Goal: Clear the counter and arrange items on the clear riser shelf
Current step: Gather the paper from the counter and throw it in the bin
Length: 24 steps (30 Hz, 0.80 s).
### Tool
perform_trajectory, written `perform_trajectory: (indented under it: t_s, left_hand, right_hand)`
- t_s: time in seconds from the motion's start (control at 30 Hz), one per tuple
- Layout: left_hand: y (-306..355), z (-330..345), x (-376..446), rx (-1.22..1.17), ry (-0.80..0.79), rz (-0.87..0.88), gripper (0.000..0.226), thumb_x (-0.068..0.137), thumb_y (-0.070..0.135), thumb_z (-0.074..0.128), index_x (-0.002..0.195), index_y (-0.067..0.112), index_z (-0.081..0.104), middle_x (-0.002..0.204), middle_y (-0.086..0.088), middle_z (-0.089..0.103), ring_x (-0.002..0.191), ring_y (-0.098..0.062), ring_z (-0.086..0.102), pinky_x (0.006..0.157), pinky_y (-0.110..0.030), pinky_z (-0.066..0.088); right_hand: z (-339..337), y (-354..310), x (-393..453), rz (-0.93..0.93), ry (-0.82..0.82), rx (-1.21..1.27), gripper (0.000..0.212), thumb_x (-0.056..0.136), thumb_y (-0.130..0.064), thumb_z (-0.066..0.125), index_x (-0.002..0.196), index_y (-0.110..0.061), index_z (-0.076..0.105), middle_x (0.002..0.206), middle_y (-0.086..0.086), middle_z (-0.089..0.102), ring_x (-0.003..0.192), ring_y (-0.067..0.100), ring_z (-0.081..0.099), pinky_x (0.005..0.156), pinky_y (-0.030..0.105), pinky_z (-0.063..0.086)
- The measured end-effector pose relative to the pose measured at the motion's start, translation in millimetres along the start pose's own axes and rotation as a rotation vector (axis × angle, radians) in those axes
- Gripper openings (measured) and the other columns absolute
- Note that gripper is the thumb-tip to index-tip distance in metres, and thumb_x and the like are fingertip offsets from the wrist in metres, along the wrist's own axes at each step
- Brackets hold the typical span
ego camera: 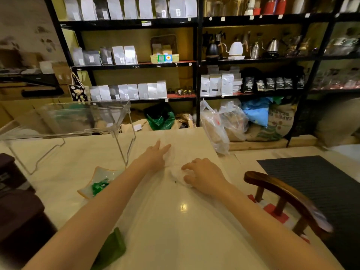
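A clear riser shelf (81, 117) stands on the pale counter (175, 221) at the back left, with nothing on it. My left hand (155, 155) lies flat on the counter with fingers stretched forward, touching the edge of a thin white tissue (178, 175). My right hand (204, 175) is curled over that crumpled tissue, fingers bent down on it. A small glass dish (97, 182) with green wrapped pieces sits left of my left forearm. A green flat object (115, 248) lies near the counter's front edge under my left arm.
A wooden chair back (282, 193) rises at the right edge of the counter, beside a dark ribbed mat (315, 182). Plastic bags (216, 129) lean past the far corner. Black shelves of coffee bags and kettles fill the background. A dark machine (13, 191) stands at the left.
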<state>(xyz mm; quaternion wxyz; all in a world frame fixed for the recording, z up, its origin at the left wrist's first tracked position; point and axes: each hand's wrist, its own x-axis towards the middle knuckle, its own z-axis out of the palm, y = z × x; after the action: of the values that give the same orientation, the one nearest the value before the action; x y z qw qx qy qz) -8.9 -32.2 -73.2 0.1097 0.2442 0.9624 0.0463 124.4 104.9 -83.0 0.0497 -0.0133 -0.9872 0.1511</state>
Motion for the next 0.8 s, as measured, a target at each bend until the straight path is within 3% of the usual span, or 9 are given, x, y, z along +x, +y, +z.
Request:
perform_trajectory:
  t_s: [0.07, 0.13, 0.27, 0.57, 0.8]
  left_hand:
    - [1, 4, 0, -0.034, -0.010, 0.001, 0.061, 0.091, 0.014, 0.037, 0.142, 0.033, 0.009, 0.157, -0.006, -0.001, 0.140, -0.032, 0.015, 0.116, -0.045, 0.018]
    - [3, 6, 0, -0.017, 0.027, 0.013, 0.054, 0.091, 0.014, 0.038, 0.140, 0.029, 0.021, 0.154, -0.006, 0.019, 0.137, -0.029, 0.025, 0.114, -0.041, 0.020]
    - [9, 6, -7, 0.045, 0.170, 0.066, 0.041, 0.087, 0.009, 0.046, 0.127, 0.019, 0.048, 0.131, -0.010, 0.052, 0.118, -0.028, 0.047, 0.101, -0.037, 0.039]
    - [20, -4, -47, -0.084, 0.221, -0.010, 0.025, 0.082, 0.005, 0.054, 0.104, 0.009, 0.065, 0.112, -0.013, 0.063, 0.100, -0.026, 0.057, 0.086, -0.029, 0.044]
    - [25, -31, -115, -0.276, 0.427, 0.031, 0.017, 0.081, 0.007, 0.059, 0.094, 0.005, 0.069, 0.096, -0.013, 0.069, 0.077, -0.016, 0.055, 0.073, -0.024, 0.044]
  right_hand:
    - [1, 0, -2, -0.024, 0.029, -0.025, 0.035, 0.086, -0.030, 0.044, 0.119, -0.027, 0.055, 0.115, 0.007, 0.058, 0.100, 0.029, 0.048, 0.077, 0.038, 0.040]
    - [2, 0, -5, -0.053, 0.064, -0.041, 0.033, 0.088, -0.025, 0.042, 0.116, -0.025, 0.058, 0.112, 0.007, 0.060, 0.099, 0.028, 0.048, 0.074, 0.036, 0.040]
    - [2, 3, -13, -0.093, 0.121, -0.042, 0.031, 0.089, -0.020, 0.040, 0.112, -0.023, 0.062, 0.107, 0.006, 0.063, 0.097, 0.026, 0.050, 0.072, 0.036, 0.042]
    - [-3, 18, -27, -0.113, 0.205, 0.116, 0.024, 0.086, -0.018, 0.046, 0.101, -0.021, 0.064, 0.104, 0.002, 0.065, 0.096, 0.021, 0.055, 0.065, 0.028, 0.034]
    - [-31, 8, -47, -0.099, 0.290, 0.425, 0.020, 0.080, -0.011, 0.056, 0.097, -0.016, 0.065, 0.104, 0.004, 0.068, 0.097, 0.019, 0.059, 0.085, 0.035, 0.048]
